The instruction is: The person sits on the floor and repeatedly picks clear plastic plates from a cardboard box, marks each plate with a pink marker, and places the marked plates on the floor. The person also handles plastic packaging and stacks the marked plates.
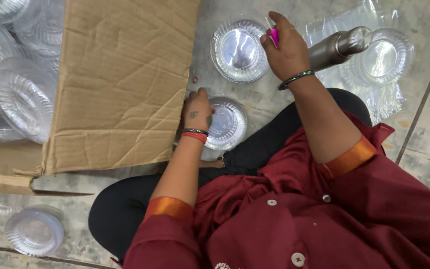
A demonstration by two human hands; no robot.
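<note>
My left hand [197, 107] rests on the near stack of clear plastic plates [230, 123] on the floor, fingers curled over its left rim beside the cardboard flap. Raised above the floor, my right hand [284, 47] grips a small pink object [274, 36] with a thin clear tip. It hovers just right of a second stack of clear plates [239, 50]. A third stack of plates [385, 56] lies at the far right on a clear plastic bag.
A steel bottle [338, 47] lies behind my right wrist. A large cardboard flap [120, 84] covers the left, with many clear plates [16, 94] in the box beyond. Another plate stack [35, 231] sits at lower left. My crossed legs fill the foreground.
</note>
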